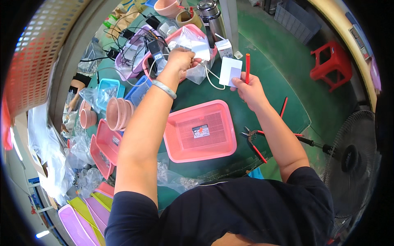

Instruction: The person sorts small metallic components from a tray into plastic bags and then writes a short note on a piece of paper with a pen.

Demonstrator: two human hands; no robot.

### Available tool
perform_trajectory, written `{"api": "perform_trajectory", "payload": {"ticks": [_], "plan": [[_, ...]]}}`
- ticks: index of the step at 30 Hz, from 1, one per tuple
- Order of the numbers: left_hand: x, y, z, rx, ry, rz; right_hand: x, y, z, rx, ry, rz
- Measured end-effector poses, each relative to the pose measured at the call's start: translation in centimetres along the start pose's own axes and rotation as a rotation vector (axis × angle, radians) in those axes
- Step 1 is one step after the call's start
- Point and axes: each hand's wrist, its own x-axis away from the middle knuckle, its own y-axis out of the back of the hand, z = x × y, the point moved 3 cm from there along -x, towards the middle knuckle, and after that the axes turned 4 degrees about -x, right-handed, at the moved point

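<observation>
My right hand [250, 91] is closed, its thumb pressing on a white square card [227, 69] with a greyish patch. A red pen [247, 65] stands upright in the same hand. Farther left, my left hand [184, 62] reaches over a pink basket of plastic bags, its fingers bent together. A white cable [211, 82] runs past its fingertips, and a white flat piece [201, 50] lies just beyond them. Whether the fingers grip either one cannot be made out. Between my forearms sits a pink mesh basket [225, 141] with a small label in its bottom.
Pliers with red handles [256, 149] lie right of the mesh basket. A tangle of black adapters [154, 47] fills the far left, beside a steel flask [211, 18]. Pink bowls [117, 112] are stacked at left. A black fan [351, 160] and red stool [331, 65] stand right.
</observation>
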Motion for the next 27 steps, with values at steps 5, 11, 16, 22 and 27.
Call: {"api": "perform_trajectory", "payload": {"ticks": [5,11,16,22,27], "plan": [[1.8,1.1,1.5,0.083,-0.081,0.071,-0.1,-0.6,0.2,-0.220,-0.038,0.045],[5.1,0.7,2.4,0.002,-0.157,0.083,-0.6,-1.9,0.9,-0.234,-0.023,0.088],[7.0,0.0,2.0,-0.148,-0.237,0.082,-1.6,-2.4,1.7,-0.103,0.064,0.041],[7.8,0.1,2.2,-0.263,-0.269,0.036,-1.8,-3.0,2.9,0.224,0.614,0.012],[8.2,1.0,2.3,-0.178,-0.274,0.029,-0.1,-4.1,3.4,0.561,0.812,0.084]]}}
